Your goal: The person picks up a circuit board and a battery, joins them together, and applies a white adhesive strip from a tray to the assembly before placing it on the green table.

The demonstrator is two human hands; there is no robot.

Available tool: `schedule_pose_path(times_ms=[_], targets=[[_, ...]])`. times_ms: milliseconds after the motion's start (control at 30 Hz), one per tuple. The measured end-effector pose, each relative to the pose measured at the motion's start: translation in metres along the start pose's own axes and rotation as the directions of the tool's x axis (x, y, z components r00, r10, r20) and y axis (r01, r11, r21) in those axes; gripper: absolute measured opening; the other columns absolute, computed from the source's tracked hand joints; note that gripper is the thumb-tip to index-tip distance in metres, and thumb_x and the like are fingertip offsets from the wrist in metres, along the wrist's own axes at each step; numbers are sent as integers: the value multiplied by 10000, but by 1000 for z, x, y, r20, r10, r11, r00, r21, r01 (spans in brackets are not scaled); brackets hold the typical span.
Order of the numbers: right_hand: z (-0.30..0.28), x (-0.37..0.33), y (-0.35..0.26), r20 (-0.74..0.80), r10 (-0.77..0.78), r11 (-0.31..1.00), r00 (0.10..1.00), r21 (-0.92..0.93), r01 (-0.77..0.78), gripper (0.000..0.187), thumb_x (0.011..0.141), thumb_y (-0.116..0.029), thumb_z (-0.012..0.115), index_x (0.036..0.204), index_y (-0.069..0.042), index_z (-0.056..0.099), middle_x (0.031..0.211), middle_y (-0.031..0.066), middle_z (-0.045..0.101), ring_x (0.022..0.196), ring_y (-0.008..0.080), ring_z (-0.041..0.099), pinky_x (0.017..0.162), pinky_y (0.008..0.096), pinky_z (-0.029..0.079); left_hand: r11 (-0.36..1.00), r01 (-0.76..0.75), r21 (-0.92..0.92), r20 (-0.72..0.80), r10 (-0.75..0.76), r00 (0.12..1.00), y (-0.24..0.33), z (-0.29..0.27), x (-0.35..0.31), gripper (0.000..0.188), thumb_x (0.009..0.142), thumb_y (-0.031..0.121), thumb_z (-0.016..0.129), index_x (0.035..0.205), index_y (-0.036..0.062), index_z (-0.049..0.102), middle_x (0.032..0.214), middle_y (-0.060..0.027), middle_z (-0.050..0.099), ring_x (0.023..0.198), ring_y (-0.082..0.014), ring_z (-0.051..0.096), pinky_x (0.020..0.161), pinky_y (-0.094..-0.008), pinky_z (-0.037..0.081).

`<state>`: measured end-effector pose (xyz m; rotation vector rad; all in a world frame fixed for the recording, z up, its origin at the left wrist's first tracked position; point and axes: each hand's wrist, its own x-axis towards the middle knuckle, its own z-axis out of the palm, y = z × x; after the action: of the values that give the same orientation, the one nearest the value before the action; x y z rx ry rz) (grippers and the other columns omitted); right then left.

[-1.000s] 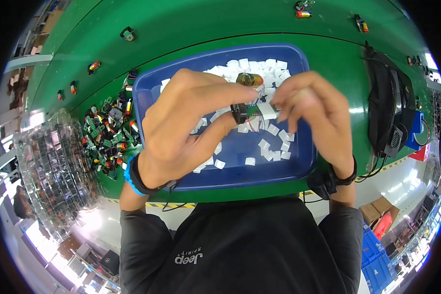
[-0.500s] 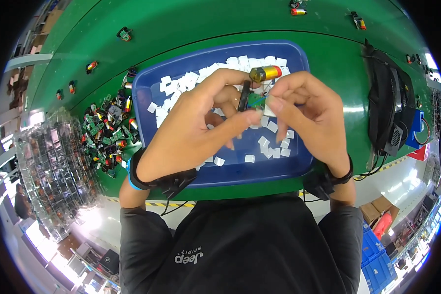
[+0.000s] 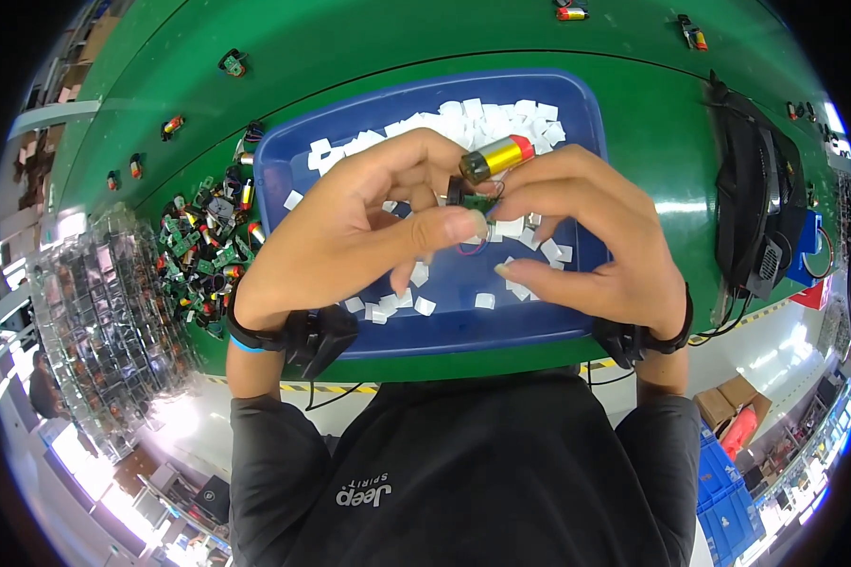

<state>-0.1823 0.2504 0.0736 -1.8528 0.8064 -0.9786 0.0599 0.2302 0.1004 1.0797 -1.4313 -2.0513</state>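
We've got the small electronic assembly (image 3: 482, 201) up in the air over the blue tray (image 3: 444, 342) — green board, black end piece, thin wires, and a red-and-yellow cylindrical cell (image 3: 501, 157) tilted on its far side. Left hand (image 3: 336, 227) has it: thumb and fingers closed on the black end and board. Right hand (image 3: 615, 241) is loosely curled, thumb well apart from the index finger; we see nothing gripped there. Index tip sits right by the board — touching or not, we can't tell.

Below, loose white squares (image 3: 487, 118) lie in the tray, heaped toward its far side. Left of the tray we log a pile of similar assemblies (image 3: 203, 236) on the green table (image 3: 652, 123), then stacked clear plastic trays (image 3: 104, 321). Right of it, a black bag (image 3: 752, 189).
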Motion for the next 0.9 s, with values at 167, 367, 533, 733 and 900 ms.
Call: schedule_pose_path(times_ms=[167, 367, 533, 733, 900], targets=[[-1, -3, 3, -1, -173, 946, 985, -280, 166, 233, 779, 21, 795, 976, -4, 671, 961, 93, 697, 810, 183, 677, 645, 252, 535, 999, -34, 40, -25, 35, 999, -5, 3, -1, 246, 948, 141, 707, 1120, 5, 597, 959, -51, 649, 682, -63, 571, 474, -195, 461], [8, -6, -3, -101, 357, 932, 929, 103, -347, 175, 837, 2, 739, 1001, 4, 680, 1029, 103, 720, 822, 173, 690, 701, 265, 539, 938, -8, 346, -108, 48, 993, 0, 8, -4, 319, 903, 95, 740, 1141, -24, 564, 1035, -85, 653, 675, -48, 565, 485, -202, 479], [-4, -2, 5, -252, 444, 894, 860, 65, -443, 192, 867, -17, 706, 1056, 1, 674, 1074, 91, 715, 888, 184, 689, 769, 299, 544, 868, -51, 495, -161, 149, 976, 2, 10, -8, 333, 883, 114, 764, 1160, 14, 609, 971, -38, 646, 667, -40, 537, 485, -194, 463], [1, 3, 7, -131, -178, 929, 975, -348, 123, 308, 813, -31, 771, 1108, -15, 682, 1024, 80, 714, 965, 251, 664, 805, 334, 533, 807, -118, 579, -51, 180, 982, -2, 5, -8, 341, 885, 122, 759, 1177, 22, 614, 948, -41, 651, 669, -38, 532, 482, -195, 457], [3, -2, 4, -75, -144, 904, 987, -417, 100, 378, 739, -41, 834, 1088, -23, 690, 981, 91, 711, 953, 277, 651, 801, 347, 520, 829, -31, 559, -119, 117, 986, 2, 14, -6, 326, 893, 123, 745, 1175, 34, 608, 941, -33, 654, 667, -45, 533, 490, -193, 451]])
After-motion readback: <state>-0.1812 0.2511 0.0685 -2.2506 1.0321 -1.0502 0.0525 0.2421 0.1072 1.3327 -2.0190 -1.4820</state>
